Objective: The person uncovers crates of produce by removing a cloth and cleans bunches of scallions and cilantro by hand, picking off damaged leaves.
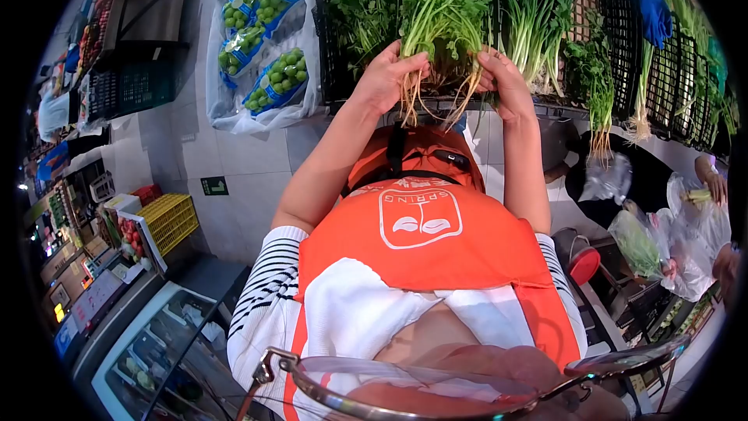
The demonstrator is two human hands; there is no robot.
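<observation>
Two bunches of coriander with pale stems and brown trailing roots are held in front of my orange apron. My left hand (pixel 389 78) is closed around the stem ends of the left bunch (pixel 418 31). Around the base of the right bunch (pixel 468 35), my right hand (pixel 503 82) is closed too, a short gap from the left. The leafy tops lean away over a black crate (pixel 331 54) filled with more leafy greens (pixel 358 12). Some fingertips are hidden behind the stems.
Green onions (pixel 534 15) lie right of the greens. To the left, netted green limes (pixel 280 78) fill a lined box. A rooted bunch (pixel 601 101) hangs over the crate edge. Another person's hand (pixel 710 179) is near plastic bags (pixel 689 242) at far right. A yellow basket (pixel 169 222) stands lower left.
</observation>
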